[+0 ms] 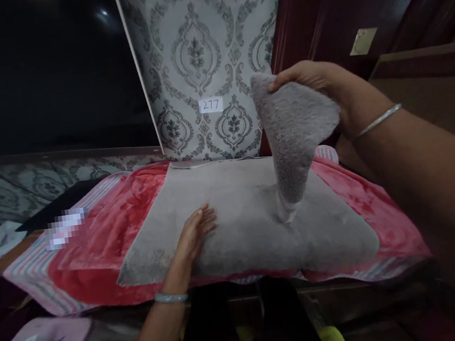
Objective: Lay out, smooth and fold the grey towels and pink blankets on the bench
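Red blanket (106, 237) carries a gray cloth (230, 192), flat near its front edge, with the left hand (196, 231) open over it and the right hand (319, 83) gripping fuzzy cloth (291, 128), not yet flat.

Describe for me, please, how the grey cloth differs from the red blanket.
The grey cloth is plain, while the red blanket has a striped border. The grey cloth lies on top; the red blanket is underneath. The red blanket spreads wider, showing beyond the grey cloth on both sides. Both are fabrics spread out beneath the patterned wall.
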### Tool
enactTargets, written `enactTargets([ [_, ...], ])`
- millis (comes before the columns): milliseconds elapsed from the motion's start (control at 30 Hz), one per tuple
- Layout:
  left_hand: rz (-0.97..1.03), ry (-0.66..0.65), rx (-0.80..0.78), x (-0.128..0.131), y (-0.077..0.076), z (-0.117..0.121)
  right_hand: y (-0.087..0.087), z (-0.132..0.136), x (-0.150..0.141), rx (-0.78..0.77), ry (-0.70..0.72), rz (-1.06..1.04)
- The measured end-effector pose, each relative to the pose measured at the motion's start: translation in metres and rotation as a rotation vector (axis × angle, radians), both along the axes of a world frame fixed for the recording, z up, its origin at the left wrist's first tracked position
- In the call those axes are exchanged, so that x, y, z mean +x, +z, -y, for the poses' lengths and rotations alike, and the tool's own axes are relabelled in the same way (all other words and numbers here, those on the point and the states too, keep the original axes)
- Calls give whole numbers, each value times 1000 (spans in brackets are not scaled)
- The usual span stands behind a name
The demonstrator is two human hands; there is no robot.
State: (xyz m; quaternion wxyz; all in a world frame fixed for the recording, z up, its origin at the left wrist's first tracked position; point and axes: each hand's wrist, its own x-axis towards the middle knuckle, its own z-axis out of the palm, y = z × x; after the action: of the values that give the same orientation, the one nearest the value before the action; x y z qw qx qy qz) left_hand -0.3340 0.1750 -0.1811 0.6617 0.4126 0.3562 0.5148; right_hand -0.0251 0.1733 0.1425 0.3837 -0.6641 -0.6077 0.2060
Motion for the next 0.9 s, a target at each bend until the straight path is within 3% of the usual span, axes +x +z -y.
enactTargets([
  [67,182,-47,-137,-3,-2,-4,-3,-5,-37,-37,49,133],
  [133,312,-79,-236,-9,-8,-9,-25,-11,-76,-40,100,267],
  [200,396,-96,-309,-16,-16,-12,-60,-17,-109,-153,217,270],
  [300,457,-112,-380,-26,-28,-13,-122,-28,-128,-367,461,39],
  [400,442,-96,-377,-28,-33,-11,-179,-45,-111,-335,472,15],
  [533,191,56,-316,-16,-29,-7,-240,-65,-58,-132,323,295],
  [733,-208,267,-6,2,-37,-6,-324,-55,-2,-54,170,674],
  [833,-308,301,60,-2,-45,-8,-354,-46,6,-96,165,745],
  [900,-452,397,93,-8,-44,-10,-361,-46,8,-123,169,736],
])
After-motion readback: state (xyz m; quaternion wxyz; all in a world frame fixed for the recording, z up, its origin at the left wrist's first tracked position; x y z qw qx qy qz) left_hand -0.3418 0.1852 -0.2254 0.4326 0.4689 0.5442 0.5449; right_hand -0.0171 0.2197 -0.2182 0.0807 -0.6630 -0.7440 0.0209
